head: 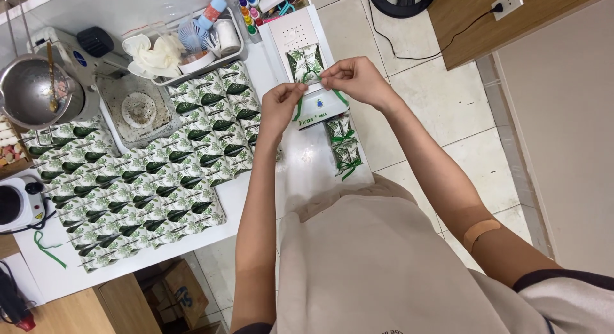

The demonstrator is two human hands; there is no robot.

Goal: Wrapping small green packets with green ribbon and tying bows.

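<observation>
**Both hands on a leaf-print packet above the white table**

The long white table [300, 167] runs across the view, and most of its left half is covered by a wide spread of small white packets printed with green leaves [137, 187], laid flat edge to edge in rows. Behind them stand a round steel pot with a stick resting in it [32, 91], a grey square tray holding a pale round disc [137, 110], and a white plastic basket of cloths, cups and small bottles [185, 46]. A white electric hotplate with a black top [19, 206] sits at the table's left end, with a loose strip of green ribbon [48, 247] beside it.

At the table's right end lies a white box-shaped machine [307, 65]. Just above it the person holds 1 leaf-print packet with a green ribbon [305, 66]. The left hand [281, 107] is closed in a pinch, thumb and fingertips gripping the ribbon at the packet's lower left. The right hand [355, 78] is likewise pinched shut on the ribbon at the packet's lower right edge, the other fingers curled in. Green ribbon ends trail down from both pinches.

Nearer the person, 2 finished packets tied with green bows [344, 145] lie one below the other on the bare table, well apart from the large spread.
</observation>
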